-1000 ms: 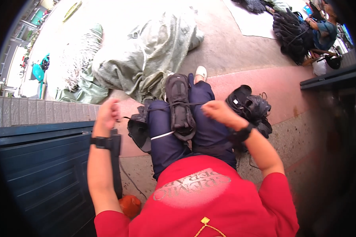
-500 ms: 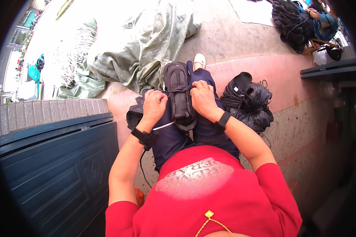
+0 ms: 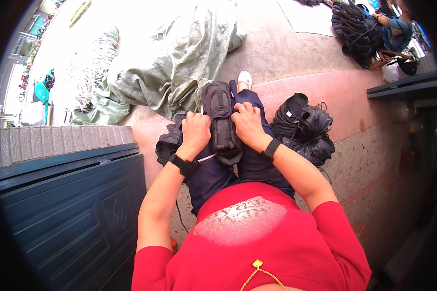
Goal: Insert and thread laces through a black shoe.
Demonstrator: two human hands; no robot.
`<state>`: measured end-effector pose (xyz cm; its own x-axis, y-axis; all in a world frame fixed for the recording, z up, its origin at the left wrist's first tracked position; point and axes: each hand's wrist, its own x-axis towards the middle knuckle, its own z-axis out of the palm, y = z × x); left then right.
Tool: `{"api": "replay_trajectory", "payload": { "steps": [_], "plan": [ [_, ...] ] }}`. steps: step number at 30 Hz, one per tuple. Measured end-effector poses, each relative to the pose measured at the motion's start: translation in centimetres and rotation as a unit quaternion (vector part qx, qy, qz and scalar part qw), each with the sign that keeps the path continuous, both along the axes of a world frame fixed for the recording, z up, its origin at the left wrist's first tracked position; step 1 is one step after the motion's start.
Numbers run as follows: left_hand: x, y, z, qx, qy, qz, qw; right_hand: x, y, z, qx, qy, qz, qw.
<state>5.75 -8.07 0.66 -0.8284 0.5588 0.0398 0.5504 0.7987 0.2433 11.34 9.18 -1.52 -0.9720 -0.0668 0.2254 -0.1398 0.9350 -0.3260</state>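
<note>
Across my thighs lies a long black padded piece (image 3: 218, 99) with mesh panels; it looks like stacked shoe uppers. A dark cord or band crosses its middle. My left hand (image 3: 195, 132) is closed against its left side, fingers curled inward. On the opposite side my right hand (image 3: 249, 124) is closed too, its fingertips near the edge. Whatever the fingers pinch is hidden by the knuckles. A thin white strip (image 3: 206, 158) shows beside my left wrist. More black pieces (image 3: 168, 144) lie by my left leg.
Black bundled pieces (image 3: 303, 127) are heaped right of my legs. A grey-green woven sheet (image 3: 155, 77) spreads ahead, with pale cords (image 3: 90, 70) left of it. Blue door panels (image 3: 77, 208) stand at left. A person (image 3: 397, 31) sits far right beside a black pile (image 3: 357, 31).
My left hand has moved right and closer to the black piece. The right hand has shifted slightly left and downward. The black piece has slid a little toward me.
</note>
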Motion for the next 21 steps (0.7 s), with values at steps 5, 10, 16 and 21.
{"api": "replay_trajectory", "payload": {
  "steps": [5,10,16,21],
  "plan": [
    [-0.1,0.4,-0.7,0.096,-0.032,0.059,0.993,-0.3,-0.3,0.0,-0.018,-0.031,-0.044,0.998],
    [1.6,0.7,0.3,0.065,0.046,0.068,0.994,0.2,0.0,-0.1,-0.025,-0.061,-0.055,0.996],
    [1.5,0.6,0.5,-0.03,-0.001,-0.001,1.0,0.6,0.2,1.1,-0.034,-0.089,-0.011,0.995],
    [-3.3,1.7,1.3,0.057,-0.073,-0.042,0.995,-0.2,0.4,0.2,-0.037,-0.141,0.013,0.989]
  ]
}}
